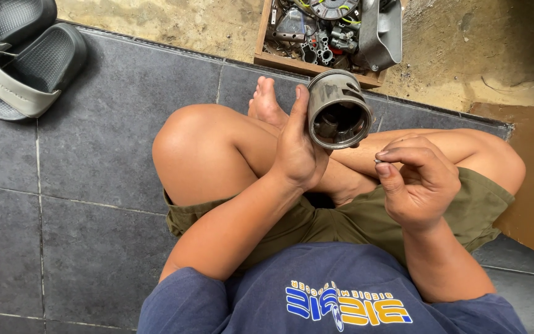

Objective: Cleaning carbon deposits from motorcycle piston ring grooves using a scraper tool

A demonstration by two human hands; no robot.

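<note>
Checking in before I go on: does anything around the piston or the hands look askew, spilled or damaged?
Nothing stands out. The left hand holds the metal piston with its open end toward the camera; no crack shows. The right hand pinches something too small to identify. The wooden parts box sits upright; no parts lie outside it.

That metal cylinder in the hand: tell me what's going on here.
A person sits cross-legged on a dark tiled floor. The left hand holds up a hollow metal piston, open end toward the camera. The right hand pinches a tiny metal part at its fingertips, just beside the piston and not touching it. A wooden box of engine parts stands ahead of the knees, and a pair of grey sandals lies to the left.
</note>
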